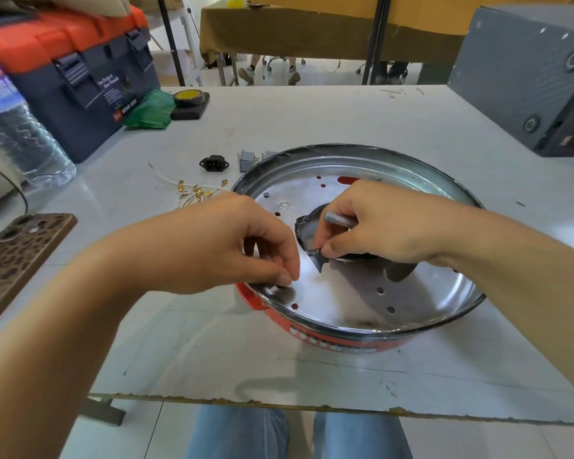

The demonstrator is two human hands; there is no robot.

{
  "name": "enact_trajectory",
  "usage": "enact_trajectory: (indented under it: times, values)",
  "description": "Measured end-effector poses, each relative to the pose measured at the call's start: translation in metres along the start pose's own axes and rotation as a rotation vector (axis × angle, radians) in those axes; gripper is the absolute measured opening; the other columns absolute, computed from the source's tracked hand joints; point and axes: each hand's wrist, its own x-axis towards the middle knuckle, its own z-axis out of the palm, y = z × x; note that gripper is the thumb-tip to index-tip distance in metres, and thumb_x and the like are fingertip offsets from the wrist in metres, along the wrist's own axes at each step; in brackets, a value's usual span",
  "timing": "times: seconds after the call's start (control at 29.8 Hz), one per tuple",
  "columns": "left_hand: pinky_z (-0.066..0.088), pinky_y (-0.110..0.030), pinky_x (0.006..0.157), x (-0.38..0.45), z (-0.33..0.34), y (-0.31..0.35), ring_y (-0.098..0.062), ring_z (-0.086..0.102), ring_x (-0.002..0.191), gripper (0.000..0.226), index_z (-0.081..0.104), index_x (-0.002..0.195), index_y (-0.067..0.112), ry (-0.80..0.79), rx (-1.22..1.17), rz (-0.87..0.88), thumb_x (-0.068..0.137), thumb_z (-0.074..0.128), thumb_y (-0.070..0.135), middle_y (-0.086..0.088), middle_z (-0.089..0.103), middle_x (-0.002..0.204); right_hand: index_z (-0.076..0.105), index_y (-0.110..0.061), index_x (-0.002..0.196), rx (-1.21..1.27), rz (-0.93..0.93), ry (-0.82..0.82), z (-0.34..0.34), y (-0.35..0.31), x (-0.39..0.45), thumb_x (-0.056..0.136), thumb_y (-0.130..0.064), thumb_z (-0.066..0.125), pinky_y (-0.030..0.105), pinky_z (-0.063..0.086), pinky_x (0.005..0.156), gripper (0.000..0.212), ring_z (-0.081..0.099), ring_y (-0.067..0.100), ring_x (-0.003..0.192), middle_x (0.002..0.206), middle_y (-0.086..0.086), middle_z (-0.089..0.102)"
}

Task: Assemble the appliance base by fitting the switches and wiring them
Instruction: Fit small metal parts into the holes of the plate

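Head view: the red appliance base (345, 339) sits at the table's (312, 120) near edge, your left hand (232, 246) pinching its rim. Your right hand (378, 226) grips a small grey switch (337, 220) over the centre hole. Thin sheet metal, probably light and sharp-edged, so steady it by the rolled rim.

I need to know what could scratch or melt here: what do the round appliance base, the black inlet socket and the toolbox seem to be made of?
Appliance base: apparently bare polished sheet metal inside, mirror-like with punched holes; the outer wall is glossy red, probably painted. Black inlet socket: likely moulded plastic, matt and uniformly dark. Toolbox: seemingly hard plastic, navy body, orange lid, moulded latches.
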Motion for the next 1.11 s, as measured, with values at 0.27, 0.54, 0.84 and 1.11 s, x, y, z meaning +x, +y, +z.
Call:
enact_trajectory:
  times: [0.27, 0.54, 0.84, 1.11]
  values:
    - [0.051, -0.028, 0.070, 0.002, -0.002, 0.004, -0.006, 0.065, 0.075, 0.006, 0.072, 0.079, 0.031, -0.032, 0.007, -0.019, 0.074, 0.072, 0.028, 0.013, 0.070, 0.076, 0.069, -0.019, 0.072, 0.056, 0.055, 0.005, 0.001, 0.005, -0.001, 0.083, -0.015, 0.068, 0.016, 0.040, 0.033, 0.012, 0.044, 0.002, 0.037, 0.045, -0.012, 0.051]
    - [0.054, -0.024, 0.074, 0.005, -0.004, 0.010, -0.003, 0.068, 0.078, 0.014, 0.071, 0.083, 0.039, -0.117, 0.021, 0.027, 0.078, 0.069, 0.026, 0.012, 0.072, 0.081, 0.070, -0.018, 0.072, 0.073, 0.068, -0.007, 0.000, 0.006, 0.000, 0.083, -0.016, 0.068, 0.020, 0.041, 0.035, 0.011, 0.042, 0.003, 0.036, 0.041, -0.013, 0.048]
    - [0.053, -0.022, 0.072, 0.009, -0.007, 0.011, -0.009, 0.070, 0.073, 0.006, 0.073, 0.082, 0.027, -0.237, -0.006, -0.017, 0.080, 0.071, 0.022, 0.009, 0.072, 0.078, 0.069, -0.019, 0.072, 0.067, 0.066, -0.006, 0.000, 0.006, 0.000, 0.083, -0.016, 0.068, 0.017, 0.039, 0.034, 0.012, 0.042, 0.002, 0.035, 0.039, -0.013, 0.048]
    - [0.055, -0.033, 0.073, 0.014, -0.007, 0.012, -0.012, 0.068, 0.072, 0.004, 0.073, 0.084, 0.027, -0.288, 0.021, -0.040, 0.082, 0.070, 0.023, 0.005, 0.071, 0.080, 0.071, -0.018, 0.076, 0.054, 0.058, 0.005, 0.000, 0.006, 0.000, 0.083, -0.017, 0.069, 0.016, 0.038, 0.032, 0.008, 0.042, 0.001, 0.035, 0.038, -0.014, 0.047]
